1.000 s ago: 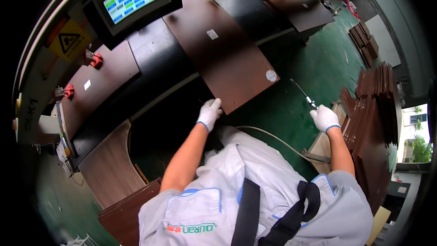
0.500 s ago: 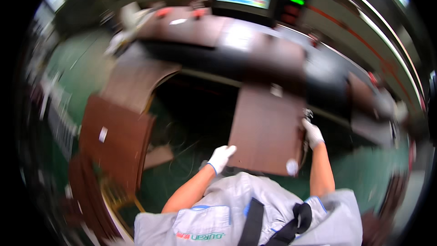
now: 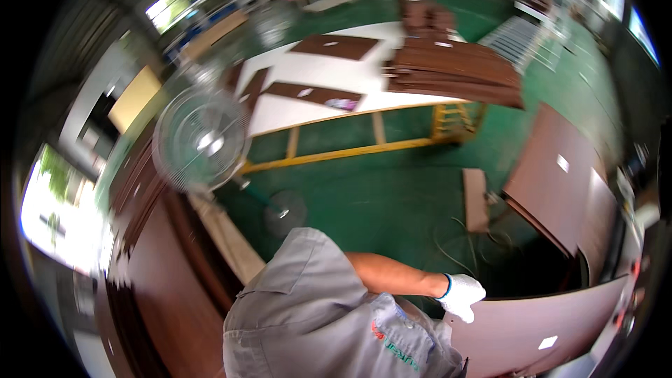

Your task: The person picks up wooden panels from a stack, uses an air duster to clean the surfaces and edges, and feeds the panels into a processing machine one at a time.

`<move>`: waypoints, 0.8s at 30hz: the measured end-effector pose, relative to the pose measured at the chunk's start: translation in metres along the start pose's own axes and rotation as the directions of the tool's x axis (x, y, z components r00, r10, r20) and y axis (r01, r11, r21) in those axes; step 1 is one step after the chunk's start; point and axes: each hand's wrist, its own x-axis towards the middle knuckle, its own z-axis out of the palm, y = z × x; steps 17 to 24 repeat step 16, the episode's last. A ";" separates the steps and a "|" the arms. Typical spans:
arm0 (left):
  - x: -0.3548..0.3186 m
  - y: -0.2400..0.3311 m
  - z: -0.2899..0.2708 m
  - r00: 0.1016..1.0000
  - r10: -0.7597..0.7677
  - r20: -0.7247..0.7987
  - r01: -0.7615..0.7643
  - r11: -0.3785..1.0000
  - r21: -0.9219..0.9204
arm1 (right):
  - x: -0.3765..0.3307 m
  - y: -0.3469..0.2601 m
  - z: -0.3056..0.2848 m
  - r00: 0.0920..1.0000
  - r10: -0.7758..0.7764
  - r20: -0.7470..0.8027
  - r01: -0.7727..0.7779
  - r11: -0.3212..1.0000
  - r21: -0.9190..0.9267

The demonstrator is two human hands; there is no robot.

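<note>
The person has swung round from the machine; the gloved hand (image 3: 462, 297) now grips the flat brown wooden panel (image 3: 532, 329), fingers apparently clamped on its edge.

We see a pedestal fan (image 3: 201, 138) standing on the green floor (image 3: 378, 196), just beside a yellow-framed table (image 3: 364, 148) with a white top. Three dark brown panels (image 3: 313, 93) lie flat on that top, and a tall stack of brown boards (image 3: 455, 68) sits at its far end. More boards lean (image 3: 140, 189) along our left.
</note>
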 end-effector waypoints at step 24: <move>-0.360 -0.053 -0.056 0.592 -0.318 -0.740 -0.069 0.895 -0.440 | -0.173 -0.145 0.642 -0.072 -0.253 0.965 0.404 0.877 0.260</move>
